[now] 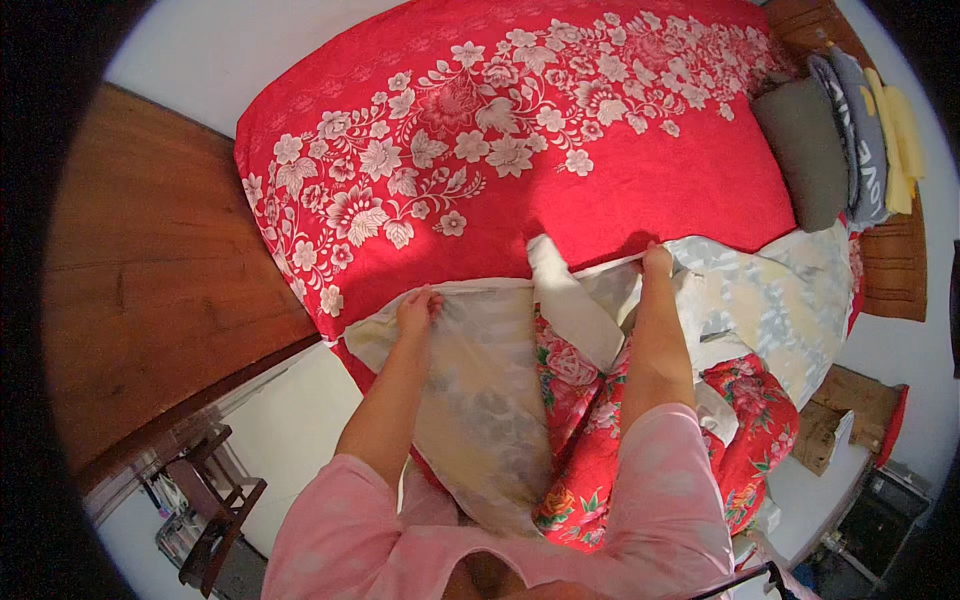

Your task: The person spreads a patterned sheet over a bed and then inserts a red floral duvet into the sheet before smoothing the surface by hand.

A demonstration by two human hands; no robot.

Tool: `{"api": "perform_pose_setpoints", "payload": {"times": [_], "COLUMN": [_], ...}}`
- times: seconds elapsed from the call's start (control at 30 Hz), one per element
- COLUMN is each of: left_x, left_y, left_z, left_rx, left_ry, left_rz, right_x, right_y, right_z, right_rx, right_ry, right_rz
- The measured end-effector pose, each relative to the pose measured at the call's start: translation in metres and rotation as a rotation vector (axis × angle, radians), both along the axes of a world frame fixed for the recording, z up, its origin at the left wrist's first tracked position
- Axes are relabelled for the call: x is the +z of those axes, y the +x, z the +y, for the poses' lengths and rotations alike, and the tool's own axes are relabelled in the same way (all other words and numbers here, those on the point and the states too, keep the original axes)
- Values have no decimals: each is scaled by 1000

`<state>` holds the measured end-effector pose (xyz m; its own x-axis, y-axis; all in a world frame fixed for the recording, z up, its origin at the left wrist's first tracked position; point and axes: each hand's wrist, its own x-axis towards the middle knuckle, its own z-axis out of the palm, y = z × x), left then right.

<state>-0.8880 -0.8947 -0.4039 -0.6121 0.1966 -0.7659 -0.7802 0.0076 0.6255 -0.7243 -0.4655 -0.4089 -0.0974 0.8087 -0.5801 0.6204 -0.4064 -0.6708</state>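
Observation:
Both arms reach out over a bed. My left hand (421, 307) pinches the white-edged hem of a pale patterned cloth (480, 405). Farther right and a little higher, my right hand (658, 259) grips the same cloth's edge. Beyond the hem spreads a red sheet or cover (637, 180) with whitish flowers and leaves. Between my forearms, a bright floral red quilt (592, 450) lies bunched under and beside the pale cloth. A narrow white piece of fabric (574, 300) crosses the hem there, its tip resting on the red cover.
A dark grey pillow (806, 154) and folded grey and yellow fabrics (870, 142) stand by the wooden headboard (894, 266). A brown wooden surface (172, 277) borders the bed at left. Cardboard boxes (847, 412) stand at lower right, a dark wooden chair (225, 510) at lower left.

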Motion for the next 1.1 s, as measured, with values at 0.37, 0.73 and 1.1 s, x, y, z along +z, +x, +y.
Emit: {"api": "perform_pose_setpoints", "payload": {"times": [0.37, 0.73, 1.1], "left_x": [-7, 30, 289], "left_y": [0, 129, 231], "left_z": [30, -34, 16], "left_rx": [-176, -681, -1249], "left_ry": [-92, -202, -94], "left_rz": [69, 367, 1419], "right_x": [-8, 93, 271], "right_y": [36, 155, 244], "right_z": [-52, -185, -282], "right_rx": [735, 1209, 1168], "right_ry": [440, 536, 857], "right_rz": [-134, -872, -206]}}
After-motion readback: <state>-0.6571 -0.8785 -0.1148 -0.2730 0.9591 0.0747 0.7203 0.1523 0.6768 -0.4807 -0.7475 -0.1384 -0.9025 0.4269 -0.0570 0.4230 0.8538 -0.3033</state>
